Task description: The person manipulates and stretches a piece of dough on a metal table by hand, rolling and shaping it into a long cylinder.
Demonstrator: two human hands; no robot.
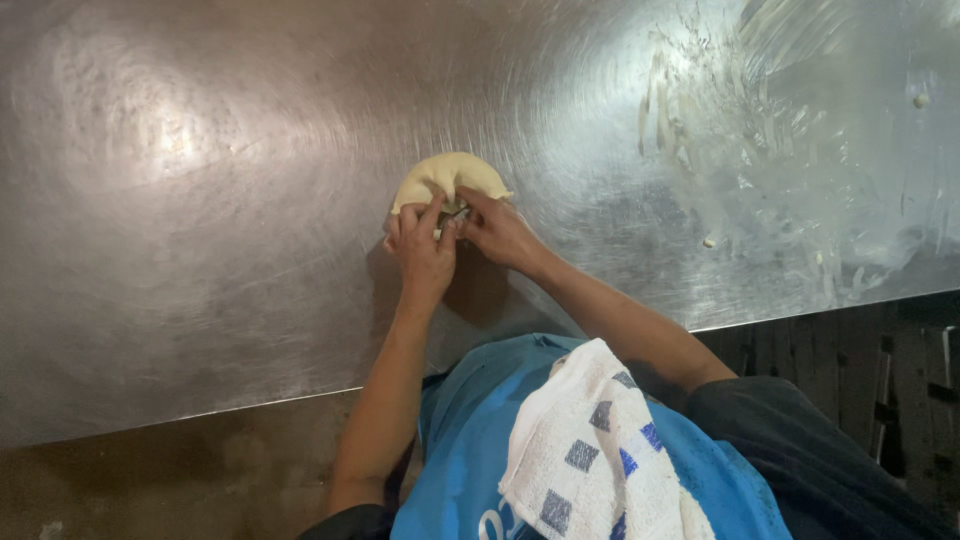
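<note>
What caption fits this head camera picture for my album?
Left hand and right hand pinch a pale dough piece on a smeared steel table.

A wide stainless-steel tabletop [200,200] fills most of the view, its surface scuffed with circular marks and catching soft glare. Toward its far right lies a patch of pale dough smears [700,120], with a few small dough crumbs [709,242] scattered near it. In the foreground a white towel with blue-grey squares [590,450] is draped over a blue apron [470,440]. Below the tabletop's edge, a brown floor [150,480] shows at left and dark wooden slats [880,380] at right.
</note>
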